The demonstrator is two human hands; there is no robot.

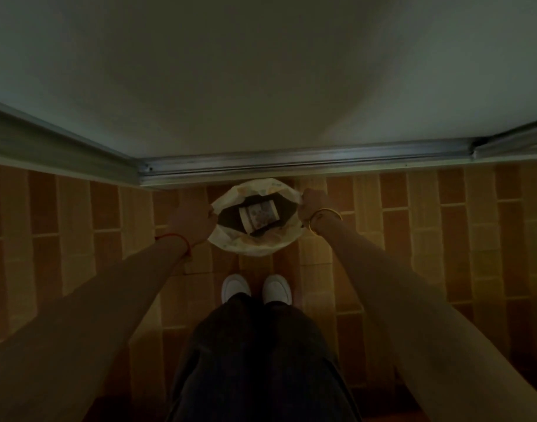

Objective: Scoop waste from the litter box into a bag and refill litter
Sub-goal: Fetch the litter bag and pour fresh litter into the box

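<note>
A white plastic bag [252, 243] with faded orange print hangs open in front of my feet, near the wall. My left hand [189, 219] grips its left rim and my right hand [309, 205] grips its right rim, holding the mouth wide. Inside the dark opening lies a small printed box or packet [259, 216]. A red string circles my left wrist and a gold bangle my right wrist. No litter box or scoop shows in this dim view.
A wooden parquet floor [413, 239] runs under me. A metal sliding-door track [291, 169] lines the base of the pale wall [261, 71] just beyond the bag. My white shoes [256, 289] and dark trousers are directly below.
</note>
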